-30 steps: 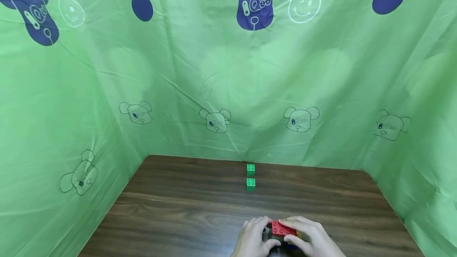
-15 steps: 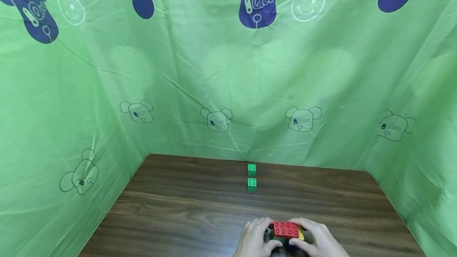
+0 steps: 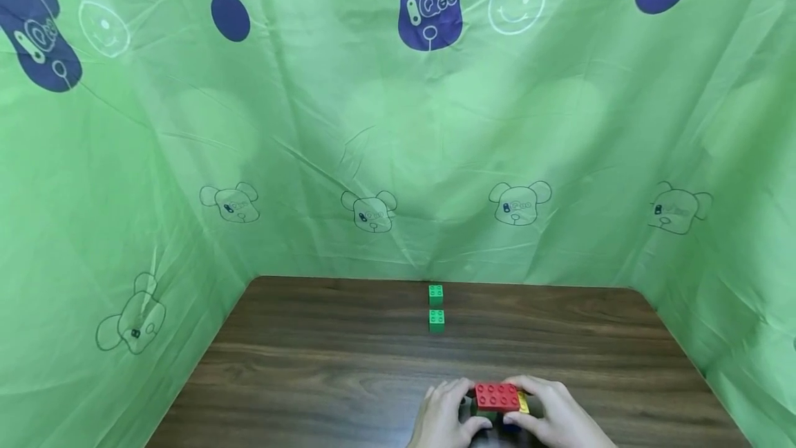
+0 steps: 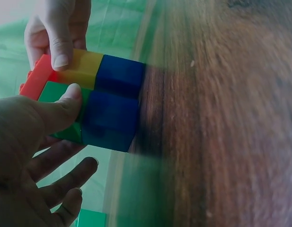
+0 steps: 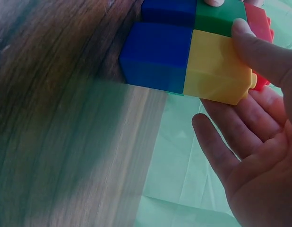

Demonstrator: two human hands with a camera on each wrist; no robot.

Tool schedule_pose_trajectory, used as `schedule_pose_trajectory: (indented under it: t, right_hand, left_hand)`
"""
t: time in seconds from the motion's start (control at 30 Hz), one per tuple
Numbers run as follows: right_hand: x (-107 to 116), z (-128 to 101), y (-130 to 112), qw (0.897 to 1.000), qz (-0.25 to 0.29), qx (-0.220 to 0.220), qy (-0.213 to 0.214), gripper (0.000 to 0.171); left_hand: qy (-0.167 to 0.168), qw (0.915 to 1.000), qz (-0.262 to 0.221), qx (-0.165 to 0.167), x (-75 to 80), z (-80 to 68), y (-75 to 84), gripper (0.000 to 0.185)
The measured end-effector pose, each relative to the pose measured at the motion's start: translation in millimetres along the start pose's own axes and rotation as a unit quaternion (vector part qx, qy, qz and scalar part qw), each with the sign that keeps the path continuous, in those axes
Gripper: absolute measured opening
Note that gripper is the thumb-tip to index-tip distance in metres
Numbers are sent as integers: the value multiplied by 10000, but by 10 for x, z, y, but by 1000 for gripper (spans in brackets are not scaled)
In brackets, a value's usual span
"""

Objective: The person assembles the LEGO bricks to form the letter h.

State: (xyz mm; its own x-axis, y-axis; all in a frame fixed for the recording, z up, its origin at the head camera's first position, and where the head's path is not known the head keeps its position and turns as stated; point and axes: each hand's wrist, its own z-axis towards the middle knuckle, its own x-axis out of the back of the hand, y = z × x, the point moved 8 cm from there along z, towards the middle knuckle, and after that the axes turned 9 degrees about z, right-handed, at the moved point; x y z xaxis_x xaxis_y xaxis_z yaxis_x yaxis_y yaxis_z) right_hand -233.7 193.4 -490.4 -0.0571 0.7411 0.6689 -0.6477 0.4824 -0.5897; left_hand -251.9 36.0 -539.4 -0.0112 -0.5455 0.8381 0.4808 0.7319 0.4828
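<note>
The left hand (image 3: 444, 415) holds the left side of a block stack (image 3: 499, 406) on the wooden table (image 3: 311, 379), at the near edge. In the left wrist view its thumb (image 4: 65, 106) presses on the green block (image 4: 58, 111) of the stack, and the other fingers are spread loosely below it, not touching it as far as I can see. The stack stands between both hands: a red plate (image 3: 497, 397) on top, then a green and a yellow block (image 5: 214, 66), then two blue blocks (image 5: 158, 54) which rest on the table. The right hand (image 3: 553, 417) holds the right side; in the right wrist view its thumb (image 5: 259, 49) lies on the yellow block and the fingers are half open under the red plate. Far beyond the hands, near the green curtain (image 3: 398, 123), two small green bricks (image 3: 437, 320) stand one behind the other, well apart from the stack
</note>
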Motion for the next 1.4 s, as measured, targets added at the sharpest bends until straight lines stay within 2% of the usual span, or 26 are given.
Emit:
schedule_pose_trajectory:
  t: [0.23, 0.37, 0.57, 0.67, 0.77, 0.9, 1.03, 1.2, 1.4]
  right_hand:
    - [-35, -27, 54, 9992, 214, -209, -256, 37]
    - [-44, -35, 66, 9991, 139, -289, -278, 37]
    - [-28, -39, 18, 9998, 49, -51, -208, 40]
    - [-7, -19, -9, 9999, 21, 100, -104, 39]
    - [20, 5, -20, 9997, -99, 227, 88, 40]
    - [50, 56, 62, 9996, -121, -33, 253, 42]
    - [139, 129, 215, 9970, -340, -469, 518, 45]
    - [228, 189, 367, 9921, -678, -871, 600, 48]
    - [231, 225, 442, 9930, -567, -954, 395, 47]
  left_hand:
    - [-184, 9998, 69, 46, -32, -9, -23, 39]
    - [-211, 9994, 248, -141, -20, -2, -12, 40]
    - [-8, 9973, 539, -509, -10, -12, 25, 41]
    - [39, 9972, 535, -526, -18, -12, 34, 42]
    - [-98, 9980, 429, -458, -22, 12, 27, 43]
    - [-273, 9980, 427, -367, 15, 47, 5, 49]
    - [37, 9957, 790, -478, 134, 89, -26, 54]
    - [158, 9901, 1291, -523, 325, 266, -153, 51]
    - [323, 9775, 2057, -330, 639, 642, -341, 46]
